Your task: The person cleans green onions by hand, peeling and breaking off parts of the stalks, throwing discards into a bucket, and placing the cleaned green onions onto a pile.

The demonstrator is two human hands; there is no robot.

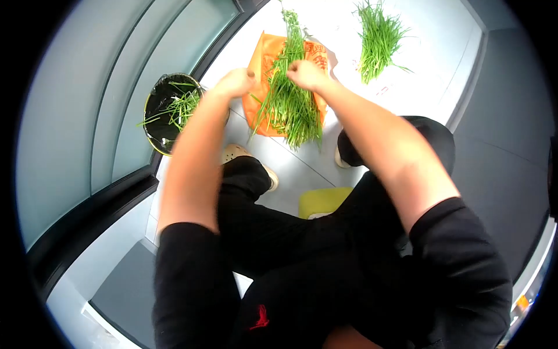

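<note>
**Chive bunch point(293, 107) spread over an orange plastic bag point(271, 47)**

The long green bunch lies at the upper centre of the frame, its lower ends reaching past the bag onto the pale tiled floor point(293, 168). The right hand point(308, 75) is at the bunch's upper right side, fingers curled; whether it grips any stalks cannot be told. The left hand point(234, 84) is at the bag's left side, also with bent fingers, too blurred to show whether it holds anything. At the upper left, a black-lined bin point(153, 104) contains loose green stalks point(183, 107). A smaller chive bunch point(379, 43) lies at the upper right, apart from the bag. A yellow-green stool point(321, 201) shows at centre.
</note>
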